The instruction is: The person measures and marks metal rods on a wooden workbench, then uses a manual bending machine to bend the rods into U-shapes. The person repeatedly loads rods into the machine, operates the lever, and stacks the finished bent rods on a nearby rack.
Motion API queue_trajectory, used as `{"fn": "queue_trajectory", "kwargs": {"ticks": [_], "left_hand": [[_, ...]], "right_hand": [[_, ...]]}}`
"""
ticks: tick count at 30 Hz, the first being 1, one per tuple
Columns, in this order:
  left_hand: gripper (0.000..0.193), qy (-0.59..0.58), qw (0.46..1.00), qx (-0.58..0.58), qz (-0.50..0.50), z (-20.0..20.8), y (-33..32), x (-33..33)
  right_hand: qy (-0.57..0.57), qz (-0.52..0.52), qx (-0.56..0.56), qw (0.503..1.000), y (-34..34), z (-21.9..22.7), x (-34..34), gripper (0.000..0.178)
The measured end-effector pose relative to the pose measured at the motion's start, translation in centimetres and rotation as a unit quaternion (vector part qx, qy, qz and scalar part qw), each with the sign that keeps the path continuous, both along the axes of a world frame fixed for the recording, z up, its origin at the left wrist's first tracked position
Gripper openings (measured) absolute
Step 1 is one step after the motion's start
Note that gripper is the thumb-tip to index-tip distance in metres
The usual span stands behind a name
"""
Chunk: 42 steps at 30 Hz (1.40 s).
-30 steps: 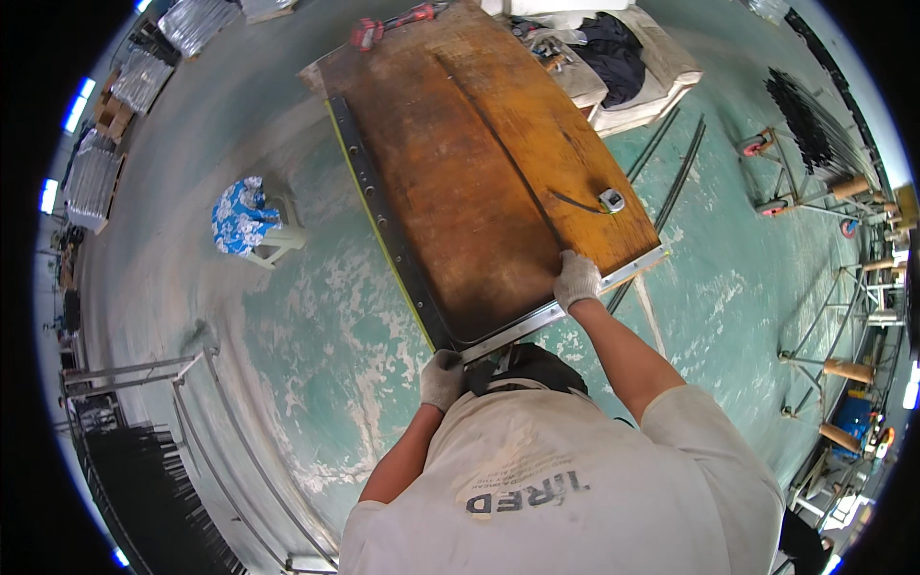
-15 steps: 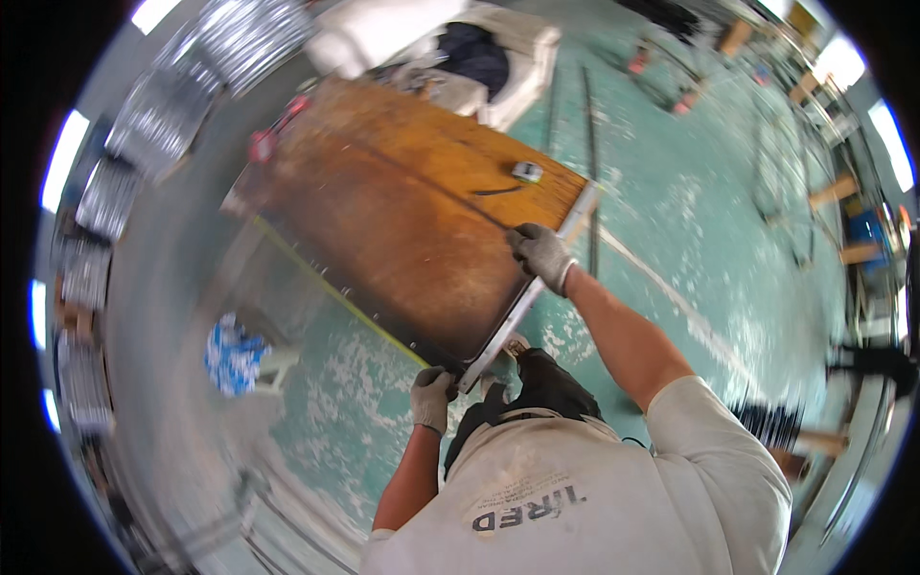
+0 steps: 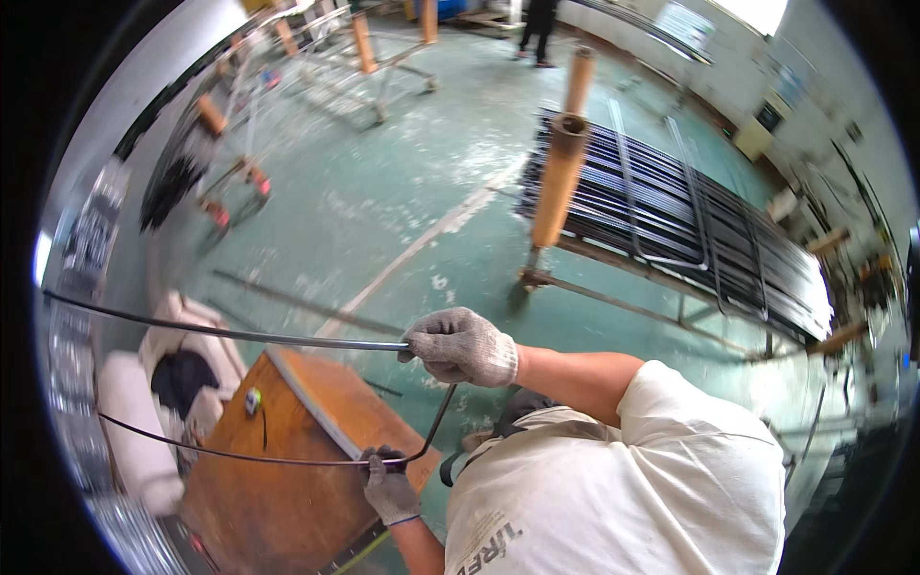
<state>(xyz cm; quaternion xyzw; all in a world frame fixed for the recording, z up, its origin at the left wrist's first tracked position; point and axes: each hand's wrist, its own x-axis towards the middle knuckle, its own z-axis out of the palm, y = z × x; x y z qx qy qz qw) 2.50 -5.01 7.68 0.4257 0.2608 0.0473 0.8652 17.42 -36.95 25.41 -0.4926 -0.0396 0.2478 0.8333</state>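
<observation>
My right hand [image 3: 463, 347], in a grey work glove, is closed around a thin dark metal rod frame [image 3: 287, 340] near its bent end. Lower down, my left hand [image 3: 391, 491], gloved too, grips the frame's other long side close to the rounded corner. The two long sides run out to the left, raised above a worn brown wooden tabletop [image 3: 230, 498]. A metal strip [image 3: 311, 402] edges that tabletop. On the board sits a small tape measure [image 3: 253, 401], beside a short dark strip.
To the right, a rack holds many dark rod frames [image 3: 661, 201], with brown cardboard-like tubes [image 3: 556, 192] on its posts. Wheeled racks [image 3: 249, 172] stand at far left. A white padded seat [image 3: 125, 422] is beyond the board. Another person [image 3: 539, 29] stands far back.
The dark frame has come up off the tabletop in both hands. My body and view have turned right, so the board now lies lower left and the rack has come into view.
</observation>
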Motion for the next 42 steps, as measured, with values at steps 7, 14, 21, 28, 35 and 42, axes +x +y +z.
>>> {"fn": "queue_trajectory", "kwargs": {"ticks": [7,14,21,28,35,42], "left_hand": [[0.031,-0.068,0.969,0.189,-0.142,4.1,-11.9,5.5],[0.025,-0.104,0.93,0.233,-0.263,5.3,-35.2,7.9],[0.014,-0.064,0.867,0.253,-0.424,1.6,-54.4,9.4],[0.012,-0.033,0.8,0.32,-0.506,-5.5,-68.0,13.9],[0.018,-0.056,0.732,0.444,-0.513,-12.0,-82.1,22.0],[0.031,0.007,0.696,0.48,-0.534,-19.0,-89.9,28.8]], "right_hand": [[-0.075,-0.349,-0.124,0.926,-16.4,-6.0,-7.4,0.026],[-0.051,-0.639,-0.276,0.716,-35.9,-14.2,-15.7,0.02],[0.089,-0.674,-0.426,0.598,-51.7,-18.1,-22.4,0.029],[0.198,-0.64,-0.51,0.539,-63.0,-23.4,-22.4,0.036],[0.244,-0.593,-0.587,0.494,-75.1,-27.8,-16.1,0.033],[0.289,-0.514,-0.628,0.507,-81.7,-31.0,-11.3,0.023]]}}
